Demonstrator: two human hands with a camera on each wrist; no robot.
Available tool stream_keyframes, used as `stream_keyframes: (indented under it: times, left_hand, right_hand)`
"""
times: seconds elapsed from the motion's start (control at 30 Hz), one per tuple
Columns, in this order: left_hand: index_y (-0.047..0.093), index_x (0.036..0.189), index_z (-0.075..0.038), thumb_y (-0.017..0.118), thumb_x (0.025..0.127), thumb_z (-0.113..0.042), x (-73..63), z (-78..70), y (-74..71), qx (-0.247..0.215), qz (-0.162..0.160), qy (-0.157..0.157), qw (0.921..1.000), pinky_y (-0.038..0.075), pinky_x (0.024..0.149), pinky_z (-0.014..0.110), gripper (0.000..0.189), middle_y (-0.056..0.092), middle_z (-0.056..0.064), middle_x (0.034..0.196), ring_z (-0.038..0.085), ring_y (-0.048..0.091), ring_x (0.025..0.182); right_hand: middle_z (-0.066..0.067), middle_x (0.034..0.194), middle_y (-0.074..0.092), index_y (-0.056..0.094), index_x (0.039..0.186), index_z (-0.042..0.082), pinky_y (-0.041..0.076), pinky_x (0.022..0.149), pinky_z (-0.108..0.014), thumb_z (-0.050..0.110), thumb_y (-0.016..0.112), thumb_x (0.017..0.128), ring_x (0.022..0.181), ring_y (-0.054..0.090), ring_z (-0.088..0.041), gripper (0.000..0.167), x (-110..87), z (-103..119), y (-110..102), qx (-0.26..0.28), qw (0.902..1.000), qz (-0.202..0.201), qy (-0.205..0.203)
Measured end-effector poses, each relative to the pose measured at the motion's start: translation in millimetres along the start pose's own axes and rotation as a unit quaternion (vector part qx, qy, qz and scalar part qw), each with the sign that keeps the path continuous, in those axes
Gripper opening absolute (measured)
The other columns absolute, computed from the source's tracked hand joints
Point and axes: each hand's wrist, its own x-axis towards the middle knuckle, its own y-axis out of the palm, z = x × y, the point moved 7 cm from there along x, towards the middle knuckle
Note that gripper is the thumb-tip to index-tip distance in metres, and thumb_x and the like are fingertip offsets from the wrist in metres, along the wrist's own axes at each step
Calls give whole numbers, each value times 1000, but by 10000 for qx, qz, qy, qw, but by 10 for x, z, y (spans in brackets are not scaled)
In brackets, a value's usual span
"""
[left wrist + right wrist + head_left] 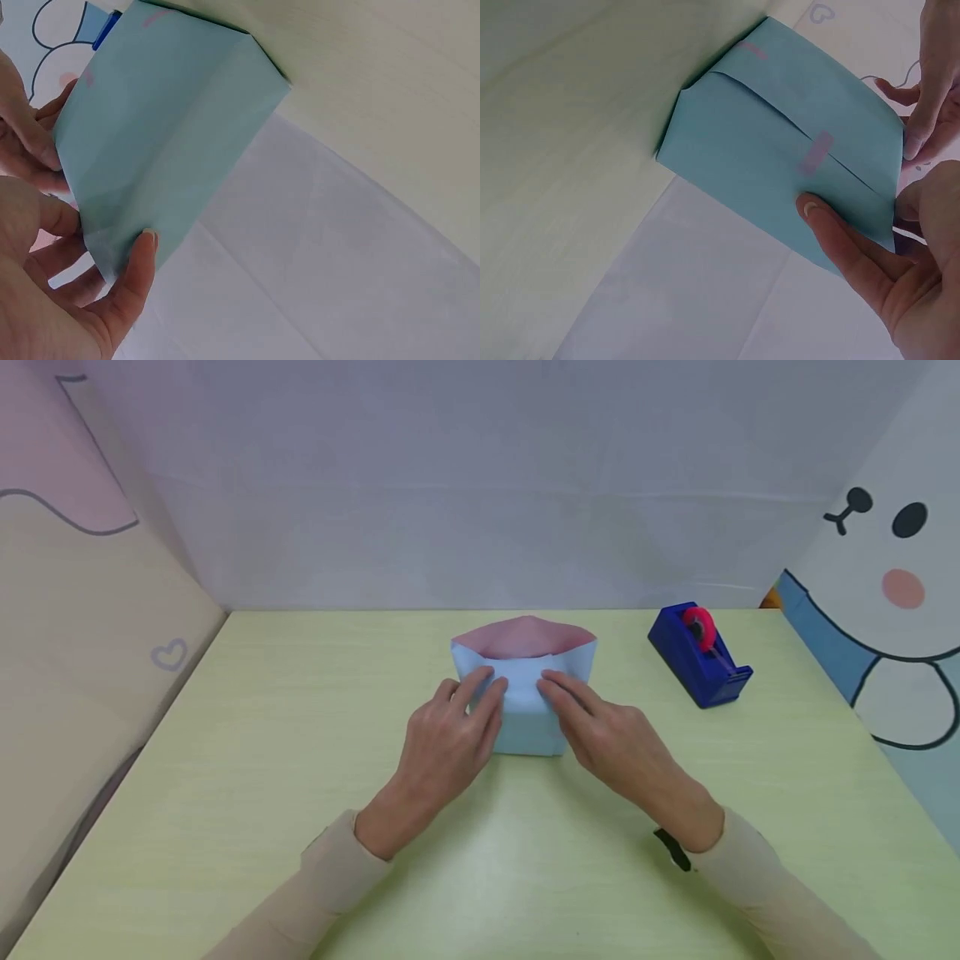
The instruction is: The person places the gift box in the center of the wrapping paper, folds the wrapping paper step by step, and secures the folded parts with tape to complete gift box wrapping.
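A folded paper bag, light blue outside and pink inside, stands on the table with its mouth spread at the top. My left hand pinches its upper edge on the left, and the thumb lies on the face turned towards me in the left wrist view. Opposite it, my right hand pinches the same edge on the right, thumb on the near face. That face of the paper bag shows an overlapping seam with strips of pink tape across it in the right wrist view.
To the right on the table stands a blue tape dispenser holding a pink-red roll. A pale cloth backdrop rises behind the table, with printed cartoon panels at both sides.
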Motion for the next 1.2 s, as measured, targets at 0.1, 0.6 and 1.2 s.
stream_keyframes:
  times: [0.1, 0.6, 1.2]
  left_hand:
    - [74, 113, -5, 71, 92, -10, 9, 5, 10, -98, 13, -59, 9999, 47, 44, 28, 22, 70, 13, 115, 27, 61, 67]
    - [75, 118, -9, 87, 83, -35, 2, -6, -5, 166, -4, 708, 9974, 47, 46, 24, 45, 70, 9, 126, 22, 69, 69]
    - [70, 125, -5, 76, 95, -20, 8, 32, 4, -255, -30, 842, 9961, 40, 41, 24, 34, 68, 11, 129, 22, 63, 61]
  right_hand:
    - [-19, 135, 62, 58, 136, -2, 39, 43, -21, 3, 84, 80, 47, 53, -18, 61, 0, -16, 3, 77, 10000, -17, 17]
    - [-19, 131, 65, 63, 134, 2, 35, 41, -20, 39, 35, 113, 50, 60, -19, 51, 5, -9, 11, 232, 9988, -302, -312]
    - [-20, 147, 54, 51, 143, 2, 28, 42, -18, 22, 42, 112, 43, 42, -12, 38, -3, -8, 25, 213, 9989, -59, -417]
